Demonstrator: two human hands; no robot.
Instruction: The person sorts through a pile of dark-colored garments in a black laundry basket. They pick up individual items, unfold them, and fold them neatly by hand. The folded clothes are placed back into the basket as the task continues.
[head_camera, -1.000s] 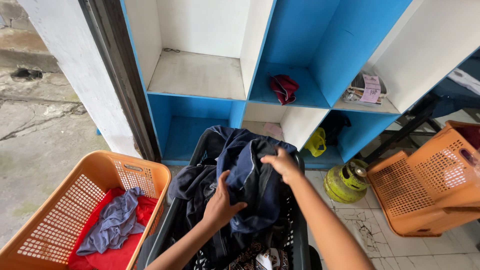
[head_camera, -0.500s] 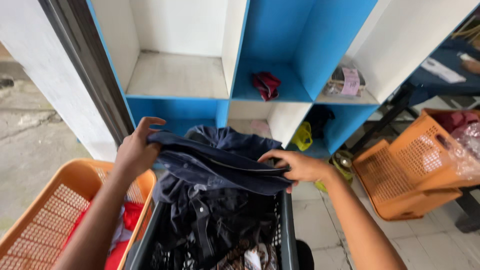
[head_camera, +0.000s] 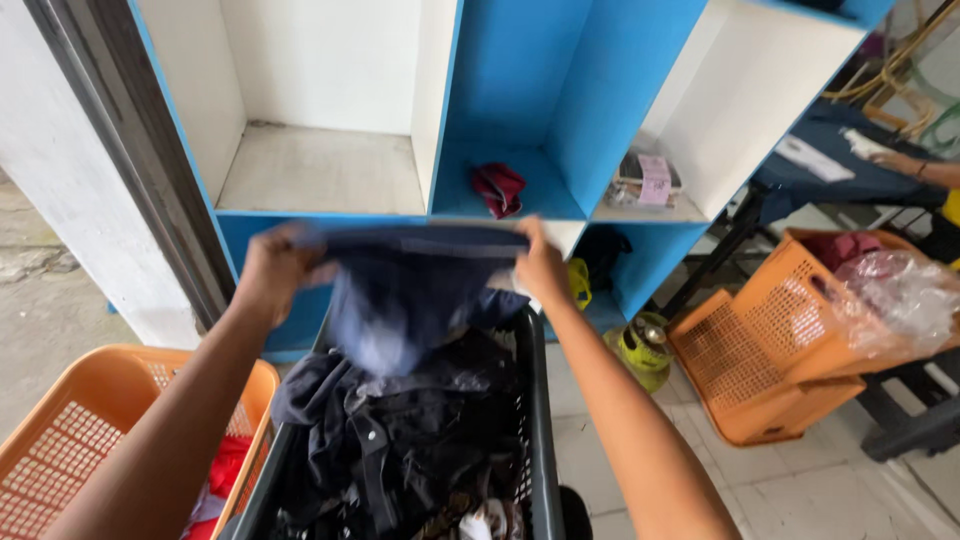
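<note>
I hold a dark blue garment (head_camera: 405, 295) stretched out by its top edge above a black laundry basket (head_camera: 537, 420). My left hand (head_camera: 275, 270) grips its left corner and my right hand (head_camera: 540, 265) grips its right corner. The garment hangs down, blurred by motion, over a heap of dark clothes (head_camera: 400, 440) that fills the basket. A blue and white cubby shelf (head_camera: 445, 150) stands right behind the garment.
An orange basket (head_camera: 70, 440) with red cloth sits at lower left. A red cloth (head_camera: 498, 188) lies in a blue cubby. Another orange basket (head_camera: 770, 350) lies tipped at right beside a green gas canister (head_camera: 640, 345). Another person's arm (head_camera: 915, 165) shows at far right.
Both hands have lifted the dark blue garment up out of the basket and pulled it wide apart, raising it in front of the shelf.
</note>
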